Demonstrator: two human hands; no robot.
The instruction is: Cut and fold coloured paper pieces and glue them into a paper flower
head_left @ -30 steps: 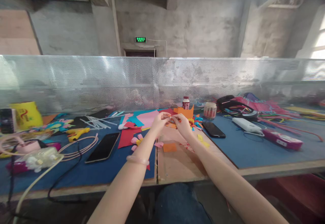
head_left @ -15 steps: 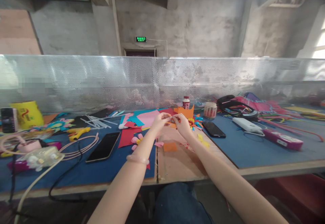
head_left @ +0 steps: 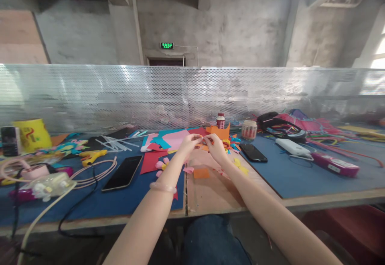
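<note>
My left hand (head_left: 190,142) and my right hand (head_left: 214,144) meet over the middle of the table, fingertips pinched close together. Between them is a small orange piece (head_left: 202,137), mostly hidden by the fingers; it looks like craft paper or foam. Just behind my right hand stands an upright orange sheet (head_left: 221,131). A pink flower with a yellow centre (head_left: 163,164) lies left of my left forearm. On the wooden board (head_left: 210,197), below the hands, rests an orange rectangle (head_left: 201,173). Yellow cut pieces (head_left: 240,166) lie beside my right forearm.
Phones lie at left (head_left: 122,172) and right (head_left: 253,152). A glue gun (head_left: 92,158), cables and white sticks (head_left: 116,142) occupy the left side. Behind are a small bottle (head_left: 220,120), a jar (head_left: 249,130) and a perforated metal screen (head_left: 135,96). A purple box (head_left: 335,164) sits right.
</note>
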